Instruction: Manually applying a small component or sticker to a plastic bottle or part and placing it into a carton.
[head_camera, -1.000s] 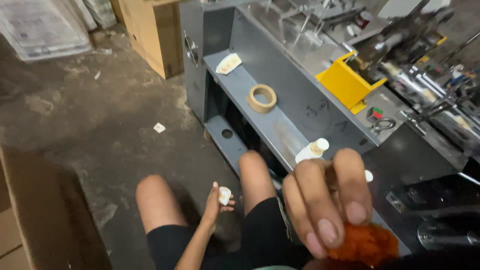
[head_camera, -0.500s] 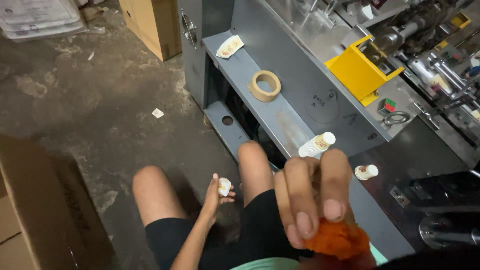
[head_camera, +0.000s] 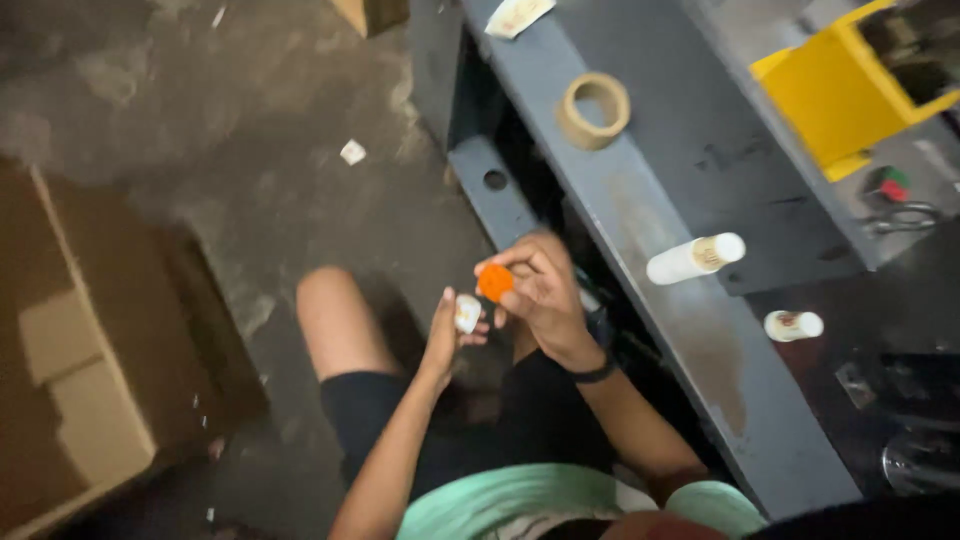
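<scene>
lowered from the lens, right hand (head_camera: 545, 295) pinches orange cap (head_camera: 494, 282) beside small white bottle (head_camera: 467, 312) gripped in left hand (head_camera: 445, 330).

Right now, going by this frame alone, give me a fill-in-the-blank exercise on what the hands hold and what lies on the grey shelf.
1. The right hand pinches a small ____ piece.
2. The left hand holds a small ____ bottle.
3. A roll of ____ lies flat on the grey shelf.
4. The white tube on the shelf lies on its ____.

Missing words: orange; white; tape; side
</scene>
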